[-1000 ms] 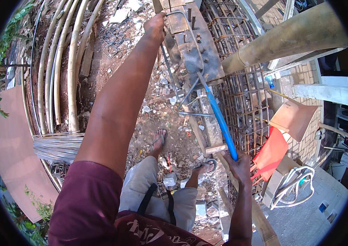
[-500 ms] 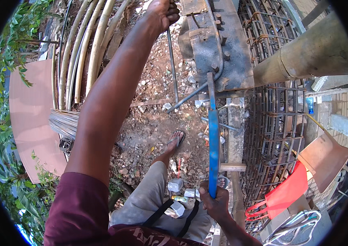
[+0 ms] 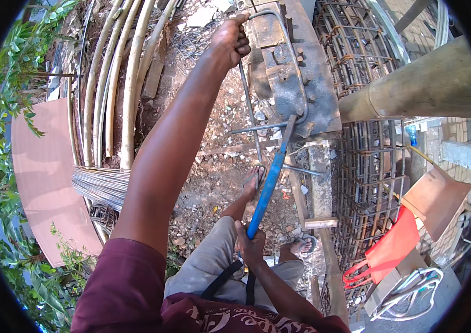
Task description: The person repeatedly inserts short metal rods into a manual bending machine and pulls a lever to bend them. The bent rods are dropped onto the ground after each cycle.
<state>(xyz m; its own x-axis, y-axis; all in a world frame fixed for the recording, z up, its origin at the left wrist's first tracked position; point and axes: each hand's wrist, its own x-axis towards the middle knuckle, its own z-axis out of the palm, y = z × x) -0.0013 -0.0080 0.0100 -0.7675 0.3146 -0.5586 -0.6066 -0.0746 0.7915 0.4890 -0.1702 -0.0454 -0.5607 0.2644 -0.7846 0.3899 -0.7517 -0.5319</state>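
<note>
My right hand (image 3: 251, 244) is closed around the lower end of a blue-handled rebar bending bar (image 3: 268, 187). The bar slants up and to the right, its bare metal head meeting a steel rebar (image 3: 296, 61) at a peg near the plank's lower edge. The rebar runs along several upright steel pegs (image 3: 299, 53) on a worn wooden plank (image 3: 324, 111). Around the lowest corner it bends, and its short end points left. At the far side, my left hand (image 3: 232, 43) grips the rebar beside another bend, with a straight length of rod hanging below the fist.
A long cage of tied rebar (image 3: 357, 194) lies to the right, crossed by a thick bamboo pole (image 3: 413, 89). Bamboo poles (image 3: 132, 83), a bundle of wire rods (image 3: 102, 186) and a brown sheet (image 3: 46, 177) lie left. A red bag (image 3: 393, 250) is at lower right.
The blue handle has swung left with my right hand. The rebar's short end has turned from slanting down-left to nearly level. My left hand keeps its grip.
</note>
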